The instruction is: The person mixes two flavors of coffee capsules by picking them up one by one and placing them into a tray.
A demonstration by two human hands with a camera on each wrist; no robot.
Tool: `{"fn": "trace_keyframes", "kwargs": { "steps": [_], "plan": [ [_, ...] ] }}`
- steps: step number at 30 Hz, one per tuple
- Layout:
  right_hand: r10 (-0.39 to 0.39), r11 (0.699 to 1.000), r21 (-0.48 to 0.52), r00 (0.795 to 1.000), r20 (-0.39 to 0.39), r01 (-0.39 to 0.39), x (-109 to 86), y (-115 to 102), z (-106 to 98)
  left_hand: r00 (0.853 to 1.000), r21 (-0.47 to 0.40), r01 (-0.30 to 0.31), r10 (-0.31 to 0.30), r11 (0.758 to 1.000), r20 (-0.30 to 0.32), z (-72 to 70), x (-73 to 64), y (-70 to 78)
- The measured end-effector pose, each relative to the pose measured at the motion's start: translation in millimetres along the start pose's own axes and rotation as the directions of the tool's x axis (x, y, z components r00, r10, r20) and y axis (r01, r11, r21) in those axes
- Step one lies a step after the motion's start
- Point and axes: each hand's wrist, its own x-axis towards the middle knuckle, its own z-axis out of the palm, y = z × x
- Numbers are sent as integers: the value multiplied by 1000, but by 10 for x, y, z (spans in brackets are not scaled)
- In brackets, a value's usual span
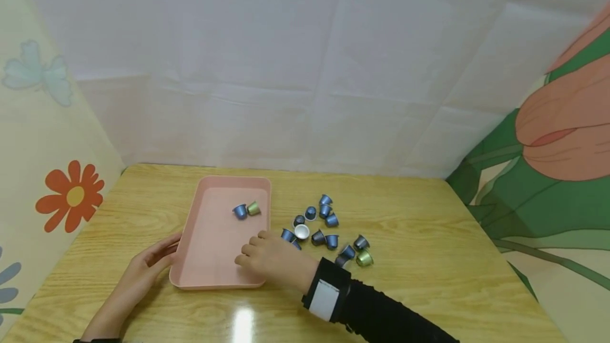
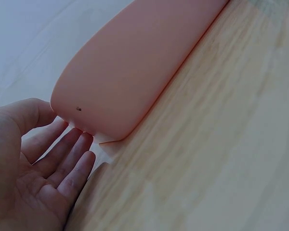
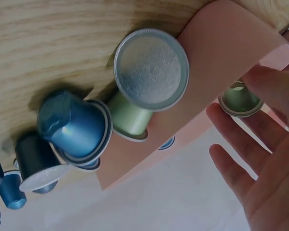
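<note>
My left hand [image 1: 147, 263] rests against the left side of a pink tray [image 1: 209, 247], its loosely extended fingers touching the wall near the front corner. Over the tray's front right part is my right hand [image 1: 274, 258], fingers bent. In the right wrist view it pinches a green coffee capsule [image 3: 241, 100] between thumb and fingers; the head view hides this capsule. A blue capsule [image 1: 240, 211] and another green capsule [image 1: 253, 208] lie on their sides inside the tray, towards the back right.
Several blue and dark capsules [image 1: 332, 241] lie scattered on the wooden table [image 1: 405, 290] right of the tray. Among them are an upturned capsule showing its silver lid [image 1: 302, 232] and a green one [image 1: 364, 258]. A white cloth backdrop [image 1: 286, 94] hangs behind.
</note>
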Motion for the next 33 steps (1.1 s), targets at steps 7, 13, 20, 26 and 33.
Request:
{"fn": "trace_keyframes", "kwargs": {
  "steps": [7, 13, 20, 26, 33],
  "plan": [
    [-20, 1000, 18, 998, 53, 19, 47, -61, 35, 1000, -11, -6, 6, 1000, 4, 3, 3, 4],
    [-27, 999, 35, 999, 47, 25, 35, -71, 44, 1000, -5, -18, 18, 1000, 2, 1, 4, 13],
    [-18, 996, 84, 999, 38, 15, 27, -116, 32, 1000, -14, -17, 17, 1000, 7, -6, -4, 12],
    [5, 993, 121, 1000, -14, -4, 25, -129, 16, 1000, -12, 3, -3, 1000, -2, -2, -10, 19],
    [56, 994, 92, 997, -47, -52, -63, -2, -35, 1000, -2, 3, -3, 1000, -10, 7, 2, 8]
  ]
}}
